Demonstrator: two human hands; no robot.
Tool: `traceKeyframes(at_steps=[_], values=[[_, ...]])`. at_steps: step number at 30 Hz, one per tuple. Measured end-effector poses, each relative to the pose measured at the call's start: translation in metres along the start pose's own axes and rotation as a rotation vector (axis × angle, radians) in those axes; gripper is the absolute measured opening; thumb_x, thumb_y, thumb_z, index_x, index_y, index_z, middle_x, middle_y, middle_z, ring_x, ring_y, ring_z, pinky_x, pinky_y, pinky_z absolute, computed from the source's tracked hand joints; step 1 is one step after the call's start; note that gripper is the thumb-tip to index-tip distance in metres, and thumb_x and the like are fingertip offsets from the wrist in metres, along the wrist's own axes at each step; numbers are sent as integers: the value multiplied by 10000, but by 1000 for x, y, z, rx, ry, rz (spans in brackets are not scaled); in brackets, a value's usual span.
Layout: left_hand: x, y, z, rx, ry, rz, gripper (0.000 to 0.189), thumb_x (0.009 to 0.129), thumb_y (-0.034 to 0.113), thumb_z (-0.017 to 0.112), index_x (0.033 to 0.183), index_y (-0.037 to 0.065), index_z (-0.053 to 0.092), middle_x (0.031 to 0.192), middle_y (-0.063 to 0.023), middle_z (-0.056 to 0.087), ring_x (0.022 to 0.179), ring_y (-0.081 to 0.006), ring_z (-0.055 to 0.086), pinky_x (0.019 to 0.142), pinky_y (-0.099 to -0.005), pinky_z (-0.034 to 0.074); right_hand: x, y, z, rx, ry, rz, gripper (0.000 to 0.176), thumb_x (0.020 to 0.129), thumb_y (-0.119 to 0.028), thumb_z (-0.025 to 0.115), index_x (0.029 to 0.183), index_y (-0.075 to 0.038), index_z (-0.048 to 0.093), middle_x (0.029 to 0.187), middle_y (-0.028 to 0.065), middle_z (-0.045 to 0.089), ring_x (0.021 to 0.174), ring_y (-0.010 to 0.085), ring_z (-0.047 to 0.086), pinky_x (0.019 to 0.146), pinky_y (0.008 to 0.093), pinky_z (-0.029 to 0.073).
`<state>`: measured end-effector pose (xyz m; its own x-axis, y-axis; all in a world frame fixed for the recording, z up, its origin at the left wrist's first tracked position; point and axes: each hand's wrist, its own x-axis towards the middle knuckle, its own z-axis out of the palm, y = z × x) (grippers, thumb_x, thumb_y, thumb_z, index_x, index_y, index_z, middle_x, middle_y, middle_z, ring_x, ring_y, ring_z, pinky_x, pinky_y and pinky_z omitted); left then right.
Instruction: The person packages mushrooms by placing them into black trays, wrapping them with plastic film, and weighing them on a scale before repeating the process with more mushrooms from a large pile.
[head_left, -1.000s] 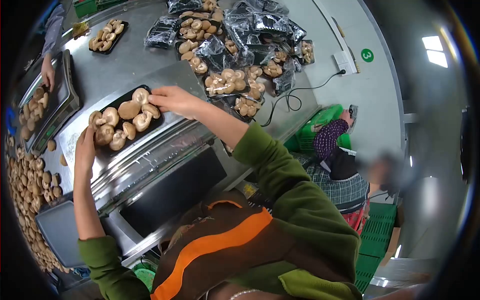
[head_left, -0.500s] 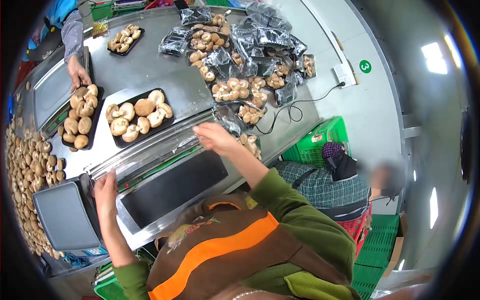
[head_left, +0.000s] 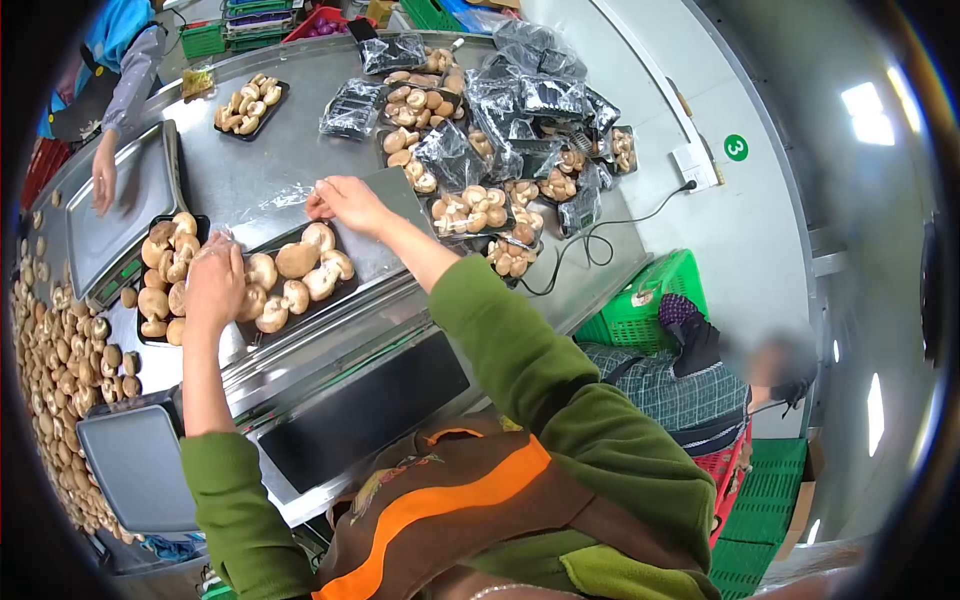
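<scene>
Clear plastic film (head_left: 288,198) stretches between my hands above a black tray (head_left: 345,290) of shiitake mushrooms (head_left: 296,260). My left hand (head_left: 215,278) is closed on the film at the tray's left end, partly hiding that end. Beyond the tray's far edge, my right hand (head_left: 345,203) pinches the film with thumb and fingers. The tray lies behind the metal wrapping machine (head_left: 330,335), whose dark plate (head_left: 370,410) is nearest my body. A second tray of mushrooms (head_left: 160,285) sits just left of my left hand.
Loose mushrooms (head_left: 60,380) cover the left side, near two scales (head_left: 140,470) (head_left: 125,200). Wrapped mushroom packs (head_left: 470,210) pile up at right beside a black cable (head_left: 560,265). A co-worker's hand (head_left: 104,175) is over the far scale. Another tray of mushrooms (head_left: 248,105) stands farther back.
Both my hands have moved away from my body, from the wrapping machine to the mushroom tray, drawing the film over it. The co-worker's hand has left the second tray and moved left.
</scene>
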<state>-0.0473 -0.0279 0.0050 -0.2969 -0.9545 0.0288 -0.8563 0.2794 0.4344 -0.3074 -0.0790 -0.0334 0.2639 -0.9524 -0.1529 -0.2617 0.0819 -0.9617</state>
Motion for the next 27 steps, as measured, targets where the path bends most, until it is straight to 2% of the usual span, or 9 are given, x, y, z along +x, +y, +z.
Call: traceKeyframes(at_steps=[4,6,8,13,17,20,21,24,27], values=[[-17,34,-19,48,-56,-61,340,955,197,383,915,-55,609,918,-261,627,943,-415,581,848,-475,442,-16,2,5,-215,93,-96,480,993,-345,389,804,27,627,745,103,662,697,170,652,697,309,532],[-21,34,-25,26,111,48,337,954,233,396,870,-33,585,822,-246,623,814,-422,586,746,-485,447,-17,-6,-1,-424,39,-65,504,985,-383,399,811,31,629,732,109,656,683,179,651,682,307,533],[-28,41,-37,-213,9,-204,349,950,278,422,910,-30,582,832,-255,619,811,-411,588,733,-463,456,-23,-10,-9,-638,-16,-35,531,978,-421,409,818,35,631,719,115,650,668,188,650,667,304,534],[-68,4,-10,-777,176,-362,505,944,416,520,1110,-58,574,910,-93,621,844,-153,541,759,-295,443,-58,-5,-17,13,-179,227,460,968,-434,456,911,-11,628,781,56,617,637,150,612,620,282,538],[-96,-29,31,-1027,80,-518,392,966,347,489,866,-11,614,670,-1,540,588,-60,466,524,-233,392,-81,16,-9,253,-67,255,352,979,-330,466,977,2,584,763,77,604,566,172,604,548,266,537],[-99,-20,35,-1029,180,-535,389,980,320,468,766,12,571,602,24,483,535,-62,419,493,-247,352,-94,14,4,118,103,249,299,994,-276,434,967,-8,565,738,70,599,524,151,582,484,260,487],[-97,-4,32,-798,380,-434,385,993,293,444,733,23,534,567,37,425,510,-65,377,471,-262,316,-99,14,15,-52,232,-16,291,1002,-262,410,927,-15,545,695,60,576,474,131,556,435,265,428],[-118,30,25,-821,535,-459,371,1001,272,433,744,10,489,599,23,390,550,-70,346,496,-263,306,-147,-10,25,-9,360,35,295,1010,-251,386,893,-18,523,662,63,550,447,118,530,419,276,407],[-163,55,13,-795,433,-467,364,1001,266,446,750,6,493,615,23,392,585,-63,340,513,-250,301,-220,-24,27,87,297,162,295,1010,-259,387,885,-26,518,660,42,549,430,90,504,404,245,395]])
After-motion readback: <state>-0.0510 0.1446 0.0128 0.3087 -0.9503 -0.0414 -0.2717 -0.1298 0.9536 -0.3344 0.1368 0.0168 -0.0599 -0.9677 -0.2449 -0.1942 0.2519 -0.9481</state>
